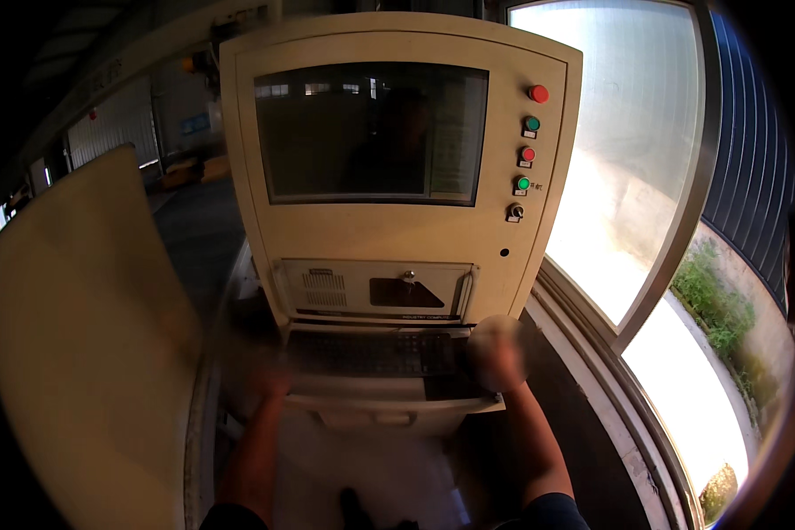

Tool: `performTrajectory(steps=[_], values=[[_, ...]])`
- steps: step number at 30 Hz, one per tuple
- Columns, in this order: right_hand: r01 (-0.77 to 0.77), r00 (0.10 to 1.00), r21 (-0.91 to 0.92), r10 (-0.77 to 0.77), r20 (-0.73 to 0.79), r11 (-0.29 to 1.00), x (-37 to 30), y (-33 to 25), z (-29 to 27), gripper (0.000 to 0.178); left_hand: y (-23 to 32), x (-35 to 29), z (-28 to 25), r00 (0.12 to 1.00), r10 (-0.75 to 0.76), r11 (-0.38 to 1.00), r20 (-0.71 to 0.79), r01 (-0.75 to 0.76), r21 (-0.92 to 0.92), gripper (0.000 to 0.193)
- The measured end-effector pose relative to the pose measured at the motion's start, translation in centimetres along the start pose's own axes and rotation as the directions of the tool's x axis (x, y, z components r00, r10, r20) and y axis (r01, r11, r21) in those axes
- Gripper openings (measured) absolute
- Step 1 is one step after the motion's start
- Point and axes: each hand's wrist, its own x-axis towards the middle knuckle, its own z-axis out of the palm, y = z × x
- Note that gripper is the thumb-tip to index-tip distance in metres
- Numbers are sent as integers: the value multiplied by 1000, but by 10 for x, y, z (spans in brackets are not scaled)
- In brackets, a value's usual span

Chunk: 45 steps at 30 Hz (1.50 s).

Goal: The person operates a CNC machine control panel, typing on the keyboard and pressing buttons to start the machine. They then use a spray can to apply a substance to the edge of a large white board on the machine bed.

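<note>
Head view, and it's the keyboard [371,352] at the centre, lying dark on the tray [353,387] that juts from the cabinet [380,234]. Left hand [272,382] at the tray's left end, blurred; whether it grips the edge or only rests there, I can't tell. Right hand [502,358] at the opposite end, beside the keyboard, smudged too: touching or hovering, gripping or loose, no telling. Good spread, though, one hand to each side! If the tray is what they work, even pressure at both ends should keep it from skewing; if it's the keys, a light touch and wrists clear of the front edge would serve better. Just above, the hatch [375,291] sits in the cabinet face, then the screen [362,132], dark and full of reflections, so hard to read. Right of it, buttons [527,155] in red and green over a switch [516,212], and farther right, glare from the window [636,132].
</note>
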Motion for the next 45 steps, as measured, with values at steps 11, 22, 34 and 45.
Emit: performTrajectory(steps=[11, 22, 34, 45], values=[[-50, 965, -28, 55, 255, 998, -23, -18, 5, 42, 13, -2, -24, 988, -96, 994, 121, 102, -41, 80], [-25, 995, -32, 28, 96, 999, -30, -14, 13, 29, 4, 3, -17, 983, -104, 994, 153, 106, -6, 79], [-133, 966, -24, 135, 222, 991, -28, -15, 8, 28, 0, 3, -17, 957, -109, 994, 269, 113, 1, 81], [-161, 935, -48, 168, 313, 986, -22, -26, 0, 30, -11, -3, 1, 1000, 0, 999, -23, 1, 55, 77]])
